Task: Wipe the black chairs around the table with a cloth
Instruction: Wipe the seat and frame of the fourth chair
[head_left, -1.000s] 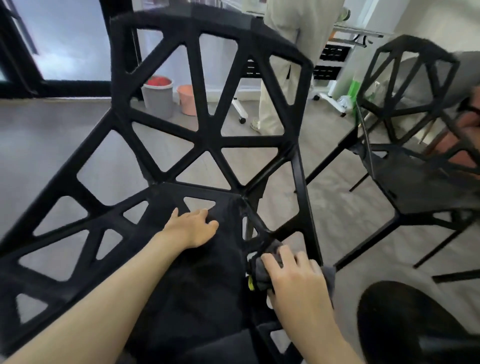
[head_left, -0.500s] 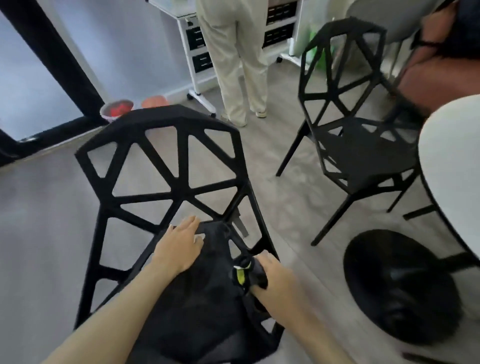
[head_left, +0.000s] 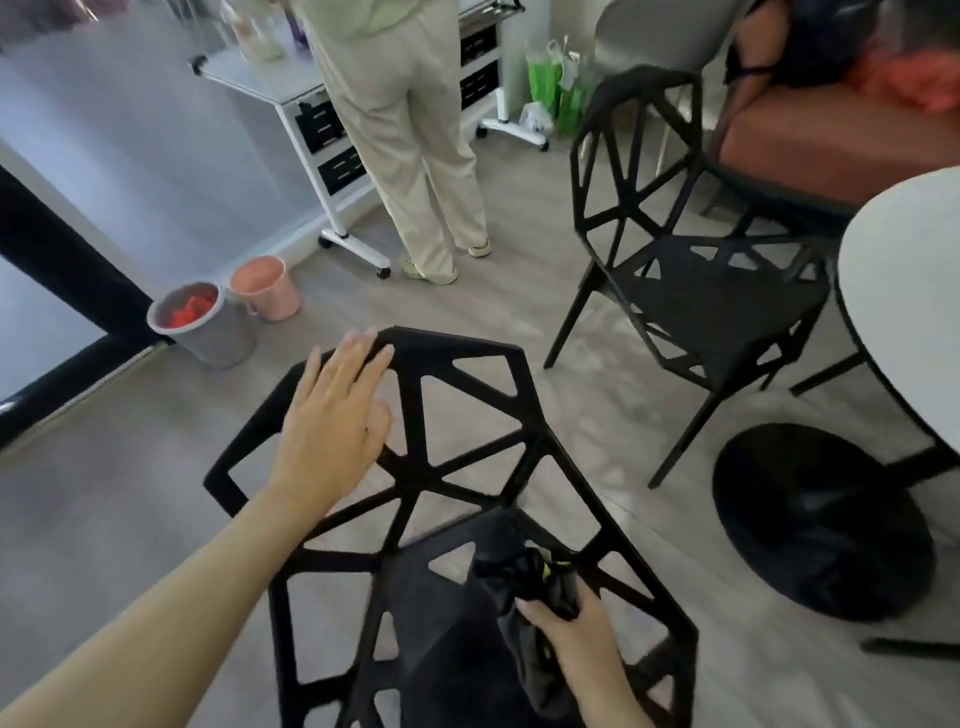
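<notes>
**Cloth bunched on the near chair**

The near black chair (head_left: 457, 467) stood backrest pointing away. The left hand (head_left: 332, 431), fingers spread, lay on its top edge. The right hand (head_left: 576, 634) pinched the dark cloth (head_left: 524, 582) at the seat. A second chair (head_left: 691, 291) stood beside the white table (head_left: 909, 301).

Black chairs: two, near chair (head_left: 457, 467) at 6 o'clock, far chair (head_left: 691, 291) at 2 o'clock
Cloths: one, dark cloth (head_left: 524, 582)
Hands: two, left hand (head_left: 332, 431), right hand (head_left: 576, 634)
Buckets: two, grey bucket (head_left: 202, 322), pink bucket (head_left: 267, 288), at 10 o'clock
Tabletops: one, white tabletop (head_left: 904, 291) at 3 o'clock
</notes>
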